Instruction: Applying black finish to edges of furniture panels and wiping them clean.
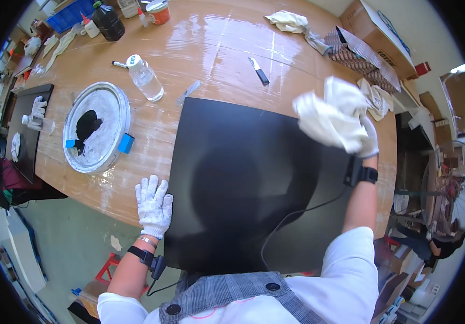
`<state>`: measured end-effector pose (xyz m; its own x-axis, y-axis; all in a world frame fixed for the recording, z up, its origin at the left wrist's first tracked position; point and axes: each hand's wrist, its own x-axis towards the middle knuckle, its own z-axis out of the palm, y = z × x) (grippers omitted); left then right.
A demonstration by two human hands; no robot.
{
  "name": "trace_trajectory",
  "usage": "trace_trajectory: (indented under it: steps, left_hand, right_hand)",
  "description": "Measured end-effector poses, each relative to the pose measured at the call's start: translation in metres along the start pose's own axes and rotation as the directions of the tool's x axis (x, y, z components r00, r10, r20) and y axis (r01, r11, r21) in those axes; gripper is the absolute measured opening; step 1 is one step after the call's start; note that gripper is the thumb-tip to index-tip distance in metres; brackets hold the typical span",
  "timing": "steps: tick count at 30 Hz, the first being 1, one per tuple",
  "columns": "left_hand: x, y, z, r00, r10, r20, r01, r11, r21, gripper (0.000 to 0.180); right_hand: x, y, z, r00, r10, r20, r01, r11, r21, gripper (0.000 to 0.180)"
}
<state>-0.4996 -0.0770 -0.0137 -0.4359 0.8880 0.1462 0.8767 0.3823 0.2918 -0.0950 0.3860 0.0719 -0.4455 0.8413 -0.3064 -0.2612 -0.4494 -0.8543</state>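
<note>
Black panel [227,189] on near side of table [205,65]. Left hand [154,208], gloved, beside panel's left edge: fingers loosely spread, nothing gripped; contact with edge unclear. Right hand [371,139], gloved, grips blurred white cloth [329,116] over panel's far right corner, fingertips hidden. Clear bottle [147,82], round white tub [127,113] left of panel.

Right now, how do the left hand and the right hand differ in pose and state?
The right hand holds a bunched white cloth; the left hand holds nothing, its fingers spread.
The right hand is toward the far right of the black panel, while the left hand is beside the panel's left edge.
The cloth hides most of the right hand; the left hand shows whole.
Both have white gloves.
</note>
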Motion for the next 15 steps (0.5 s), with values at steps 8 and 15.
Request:
trace_trajectory:
  steps: [8, 15]
  left_hand:
    - [-0.001, -0.002, -0.001, 1.000, 0.003, -0.009, -0.003, 1.000, 0.010, 0.041]
    - [0.007, 0.007, 0.005, 0.998, 0.038, -0.043, -0.040, 0.998, -0.054, 0.040]
  right_hand:
    - [-0.023, 0.106, 0.082, 0.845, -0.436, -0.310, -0.384, -0.090, -0.919, 0.066]
    - [-0.015, 0.192, 0.307, 0.946, -0.153, 0.286, 0.212, -0.377, -0.901, 0.050]
